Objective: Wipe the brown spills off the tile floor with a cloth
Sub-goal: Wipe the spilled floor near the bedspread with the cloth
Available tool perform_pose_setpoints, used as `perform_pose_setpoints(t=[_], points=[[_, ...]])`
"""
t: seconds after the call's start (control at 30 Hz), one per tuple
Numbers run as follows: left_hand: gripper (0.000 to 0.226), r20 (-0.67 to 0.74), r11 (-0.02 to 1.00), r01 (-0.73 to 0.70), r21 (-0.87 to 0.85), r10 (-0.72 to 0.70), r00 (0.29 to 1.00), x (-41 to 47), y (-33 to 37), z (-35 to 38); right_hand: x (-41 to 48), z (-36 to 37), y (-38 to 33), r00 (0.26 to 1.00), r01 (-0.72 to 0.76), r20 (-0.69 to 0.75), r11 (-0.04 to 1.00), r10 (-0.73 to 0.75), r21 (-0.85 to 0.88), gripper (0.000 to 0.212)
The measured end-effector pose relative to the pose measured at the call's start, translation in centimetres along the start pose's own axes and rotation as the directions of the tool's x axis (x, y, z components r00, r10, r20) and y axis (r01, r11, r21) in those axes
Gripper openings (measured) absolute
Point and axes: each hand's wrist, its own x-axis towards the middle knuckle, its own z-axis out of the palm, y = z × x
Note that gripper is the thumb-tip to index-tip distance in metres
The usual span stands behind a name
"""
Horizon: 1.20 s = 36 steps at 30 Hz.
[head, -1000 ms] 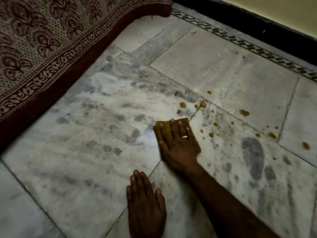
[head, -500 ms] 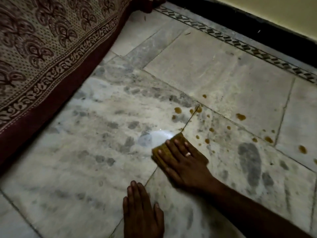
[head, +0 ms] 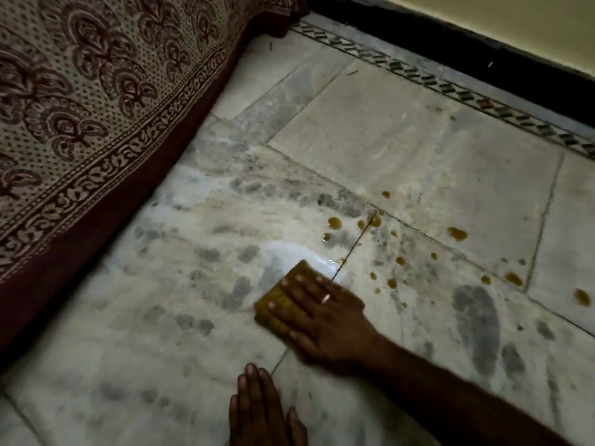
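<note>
Your right hand [head: 322, 320] lies flat on the cloth [head: 283, 300], fingers spread and pressing it to the tile floor [head: 145, 317] — no closed grip, the palm and fingers just pin it down. A ring [head: 326, 298] shows on one finger. The cloth is yellow-brown, folded small, mostly covered by the hand; its far corner sits right at a tile joint beside a bright wet patch [head: 309, 255].

Brown spills [head: 335, 223] are scattered beyond and to the right of the cloth, apart from it: a cluster near the joint, small drops along the next tile, larger blots [head: 582, 297] toward the right edge.

Your left hand [head: 260, 410] rests palm-down on the floor near the bottom edge, fingers together and straight, holding nothing.

A patterned bedspread [head: 96, 101] hangs along the left side, down to the floor. A dark skirting [head: 450, 43] and a patterned border strip [head: 418, 80] run along the far wall.
</note>
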Motion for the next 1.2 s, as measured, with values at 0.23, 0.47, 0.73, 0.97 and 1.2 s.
perform_pose_setpoints(t=[0.23,0.47,0.73,0.97,1.2], points=[[0.073,-0.016,0.999,-0.025,0.029,0.025,1.000,-0.6,-0.2,0.1,4.8,0.6,-2.6,0.981,-0.191,0.049,0.974,0.186,0.123,0.056],[0.073,0.035,0.996,-0.080,0.036,0.078,0.996,-0.9,-0.5,-0.2,-7.4,-0.3,2.2,0.995,-0.075,0.058,0.996,0.078,-0.046,0.055],[0.068,0.004,0.994,-0.110,0.027,0.110,0.994,-1.3,-0.7,-0.1,-23.3,-0.4,1.0,0.805,-0.585,0.050,0.805,0.591,-0.100,0.057],[0.068,0.021,0.994,-0.104,0.039,0.103,0.994,-1.2,-0.5,-0.3,-19.2,-0.1,-4.8,0.920,-0.392,0.025,0.919,0.391,0.042,0.058],[0.063,0.141,0.955,-0.295,-0.037,0.297,0.944,-0.1,0.9,-1.2,-18.1,0.4,0.3,0.890,-0.455,-0.008,0.888,0.456,0.067,0.056]])
